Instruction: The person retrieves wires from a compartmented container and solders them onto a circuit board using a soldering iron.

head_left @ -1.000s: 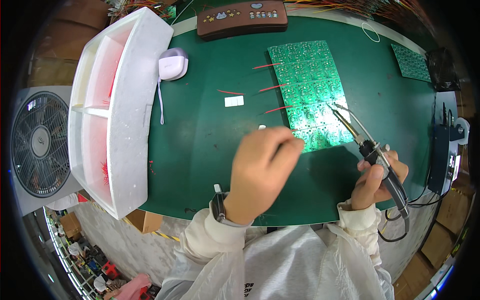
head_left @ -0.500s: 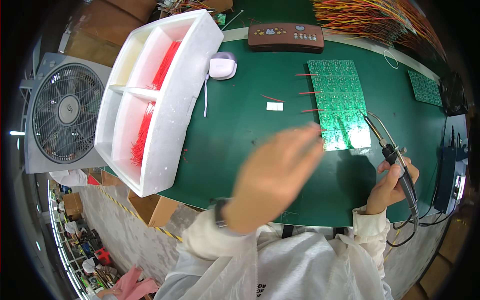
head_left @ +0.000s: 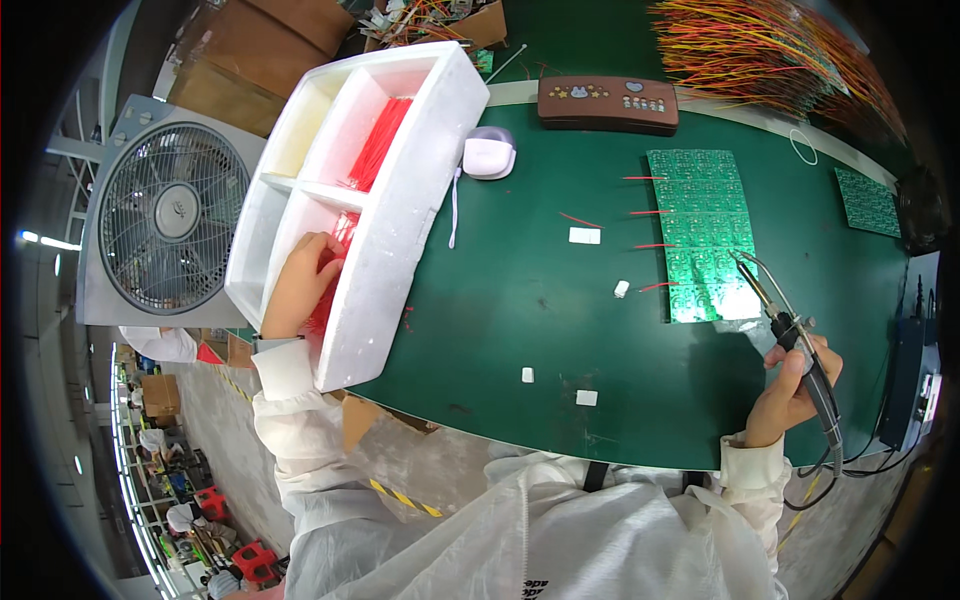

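My left hand reaches into the near compartment of a white foam box. Its thumb and fingers are pinched together at the bundle of thin red wires lying there; how many they grip is hidden. In my right hand is a soldering iron, held like a pen. A bent metal tube runs beside its tip, which sits over the right edge of a green circuit board panel. Several short red wires stick out from the panel's left edge, one per row.
A single red wire and small white pieces lie on the green tabletop. Behind are a lilac case, a brown pencil case and orange-yellow wires. Another circuit board lies far right; a fan stands left.
My left hand has swung from the panel's lower left over to the foam box and into the red wires. The iron stays by the panel's right edge. The whole view has shifted slightly.
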A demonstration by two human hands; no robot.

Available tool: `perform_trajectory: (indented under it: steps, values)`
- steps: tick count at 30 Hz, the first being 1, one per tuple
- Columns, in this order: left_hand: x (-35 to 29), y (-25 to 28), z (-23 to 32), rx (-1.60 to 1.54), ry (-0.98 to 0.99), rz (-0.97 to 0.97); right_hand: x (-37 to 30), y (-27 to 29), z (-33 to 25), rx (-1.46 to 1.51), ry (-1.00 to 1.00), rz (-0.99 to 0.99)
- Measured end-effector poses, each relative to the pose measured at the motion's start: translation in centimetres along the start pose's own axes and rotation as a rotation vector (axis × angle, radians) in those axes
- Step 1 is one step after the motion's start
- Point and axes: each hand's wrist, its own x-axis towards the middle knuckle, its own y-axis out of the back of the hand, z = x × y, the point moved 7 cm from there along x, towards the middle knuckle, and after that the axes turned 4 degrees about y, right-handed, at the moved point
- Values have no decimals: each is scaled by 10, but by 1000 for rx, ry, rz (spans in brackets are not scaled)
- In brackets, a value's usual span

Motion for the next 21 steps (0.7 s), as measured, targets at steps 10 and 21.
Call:
perform_trajectory:
  steps: [10,21]
  values:
    - [1,15,-1,-191,169,86,-1,-4,-1,-8,7,-34]
    - [-9,32,63,-340,-110,171,-2,-5,2,-6,-10,-46]
